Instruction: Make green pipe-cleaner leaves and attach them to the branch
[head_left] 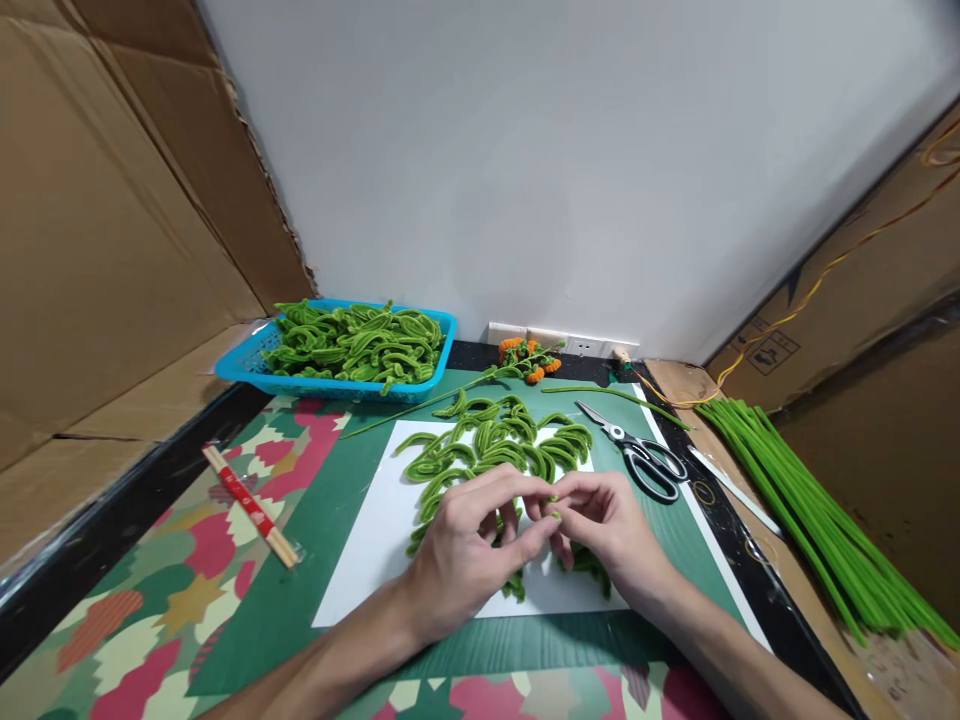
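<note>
My left hand (480, 540) and my right hand (604, 515) meet over a white sheet of paper (360, 560). Between the fingertips of both is a green pipe cleaner (555, 500), mostly hidden, with only small bits of fuzzy green showing. Under and behind the hands lie several curled green pipe cleaner pieces (487, 435), bent into leaf-like loops and spread over the paper. Right of my right hand, a pair of scissors (651, 455) with black and grey handles rests with its blades pointing toward the wall.
A blue basket (247, 370) heaped with curled green pieces stands back left. Near the wall lies a stem with orange flowers (534, 358). Wrapped chopsticks (251, 507) lie left. A bundle of straight green pipe cleaners (817, 510) is on the right, beside cardboard (892, 300).
</note>
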